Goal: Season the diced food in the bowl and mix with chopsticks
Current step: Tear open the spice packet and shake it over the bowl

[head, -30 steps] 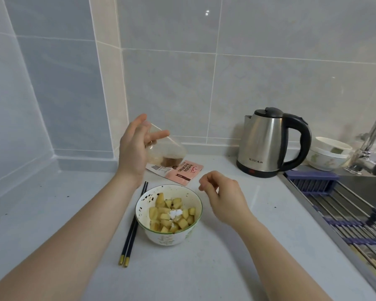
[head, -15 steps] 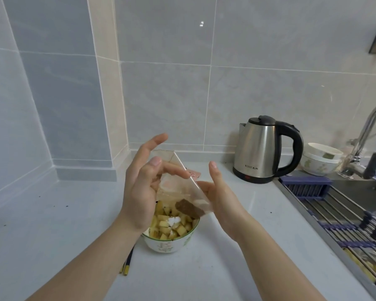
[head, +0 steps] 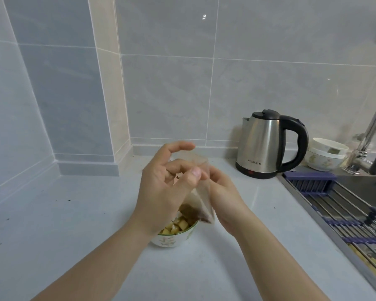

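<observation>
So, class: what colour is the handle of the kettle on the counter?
Black. The kettle has a steel body and a black handle, seen clearly in the head view.

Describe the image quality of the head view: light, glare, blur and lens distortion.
Head view: soft, even light, faint shadows on the counter. A small glare spot on the wall tile; a bright streak on the kettle. Wide-angle bending curves the tile lines and the sink rack. Left hand fingertips and the clear bag look slightly motion-blurred.
</observation>
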